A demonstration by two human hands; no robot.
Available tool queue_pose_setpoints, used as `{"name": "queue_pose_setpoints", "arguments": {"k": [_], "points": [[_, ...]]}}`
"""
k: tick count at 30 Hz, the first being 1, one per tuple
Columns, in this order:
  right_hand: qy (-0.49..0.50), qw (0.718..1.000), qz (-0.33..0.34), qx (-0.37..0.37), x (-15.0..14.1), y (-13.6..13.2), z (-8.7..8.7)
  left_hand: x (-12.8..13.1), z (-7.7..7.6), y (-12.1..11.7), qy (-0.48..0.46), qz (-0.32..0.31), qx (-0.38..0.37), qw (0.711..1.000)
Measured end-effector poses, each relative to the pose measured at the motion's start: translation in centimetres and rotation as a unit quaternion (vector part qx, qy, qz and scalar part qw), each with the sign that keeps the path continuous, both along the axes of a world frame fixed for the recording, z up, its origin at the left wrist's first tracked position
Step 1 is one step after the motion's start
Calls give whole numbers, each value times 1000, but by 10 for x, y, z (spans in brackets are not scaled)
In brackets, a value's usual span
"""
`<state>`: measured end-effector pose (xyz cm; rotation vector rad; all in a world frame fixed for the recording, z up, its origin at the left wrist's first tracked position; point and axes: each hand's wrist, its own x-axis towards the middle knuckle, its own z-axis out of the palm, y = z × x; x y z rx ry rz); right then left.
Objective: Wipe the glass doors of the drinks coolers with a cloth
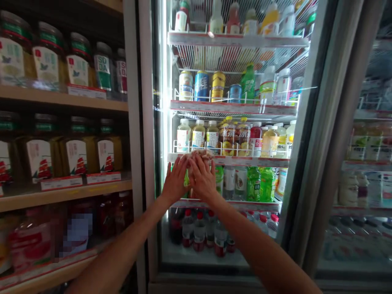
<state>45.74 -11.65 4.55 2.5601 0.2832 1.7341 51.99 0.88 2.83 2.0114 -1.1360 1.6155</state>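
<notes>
A pale crumpled cloth (200, 154) lies against the glass door (196, 118) of a lit drinks fridge. My left hand (177, 182) and my right hand (202, 178) are side by side, holding the cloth to the glass with fingers stretched upward over it. Most of the cloth is hidden under my palms and fingers. Behind the glass, just above my hands, stand tea bottles (198, 134) with white caps. Green bottles (260, 184) are on the shelf at hand height, to the right.
Wooden shelves (92, 188) on the left hold large bottles with green-banded caps (39, 157). A vertical metal door frame (333, 134) stands to the right, with another fridge section (361, 165) beyond it. Red-capped bottles (199, 230) stand at the fridge's bottom.
</notes>
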Motion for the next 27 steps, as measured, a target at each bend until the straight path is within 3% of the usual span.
{"name": "queue_pose_setpoints", "arguments": {"k": [3, 6, 8, 11, 13, 15, 17, 21, 23, 25, 27], "points": [[11, 999, -19, -38, 15, 12, 18, 8, -9, 23, 19, 44, -9, 999], [-33, 997, -13, -71, 16, -3, 32, 8, -10, 29, 25, 63, -4, 998], [-69, 994, -16, -83, 1, -36, 30, 6, -11, 28, 28, 69, -6, 997], [-111, 989, -41, -84, -37, -114, 11, 4, -13, 22, 39, 74, -19, 996], [-175, 980, -94, -18, -62, -165, -3, 4, -15, 16, 50, 70, -34, 996], [-234, 960, -139, 62, -76, -194, -11, 3, -17, 9, 56, 57, -59, 995], [-248, 953, -153, 86, -75, -191, -15, 3, -19, 3, 59, 45, -83, 994], [-158, 980, -122, -5, -44, -123, -14, 1, -20, -1, 61, 38, -95, 993], [-122, 985, -116, -24, -37, -103, -14, 0, -20, 1, 62, 45, -84, 993], [-93, 988, -123, -19, -44, -114, -19, 0, -22, 4, 72, 58, -71, 993], [-90, 985, -148, 19, -63, -153, -27, 0, -25, 6, 83, 68, -65, 992]]}}
